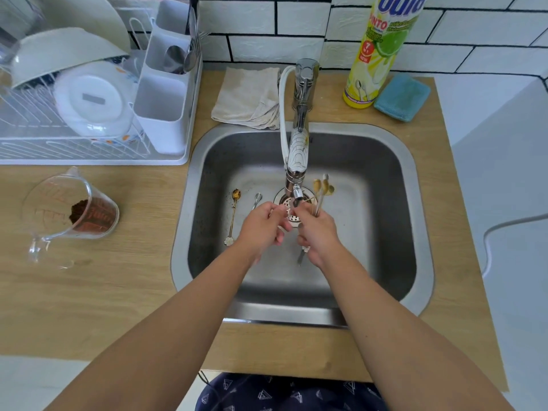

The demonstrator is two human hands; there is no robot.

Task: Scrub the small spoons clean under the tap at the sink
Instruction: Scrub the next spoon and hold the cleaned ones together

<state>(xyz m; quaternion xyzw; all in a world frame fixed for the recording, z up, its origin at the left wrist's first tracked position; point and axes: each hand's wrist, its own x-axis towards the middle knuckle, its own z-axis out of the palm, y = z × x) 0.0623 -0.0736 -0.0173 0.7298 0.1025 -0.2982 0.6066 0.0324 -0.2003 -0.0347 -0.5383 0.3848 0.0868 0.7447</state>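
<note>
1. Sink (394, 203): a steel basin set in a wooden counter. Both forearms reach into it from the near edge, and the hands meet above the drain strainer (292, 216).
2. Tap (299, 137): its spout ends just above the hands. The step in hand appears to be rinsing and rubbing spoons beneath it; whether water is running cannot be told.
3. Right hand (318, 232): fingers are curled round a bundle of small spoons (321, 188). The bowls stand up beyond the hand, just right of the nozzle, and the handle ends (303, 253) project below the palm.
4. Left hand (262, 223): fingers are curled inward, with the tips close to the right hand under the spout. What they pinch, if anything, is hidden, so the grip cannot be told.
5. Gold spoon (234, 215): it lies on the sink floor left of the hands, its bowl soiled with dark specks around it. It is judged not yet cleaned.
6. Silver spoon (256, 199): it lies just beside the left hand, partly hidden.
7. Next move, as a judgement: the held bundle needs rubbing bowl by bowl, and then the two lying spoons must be picked up while the bundle stays firmly gripped.
</note>
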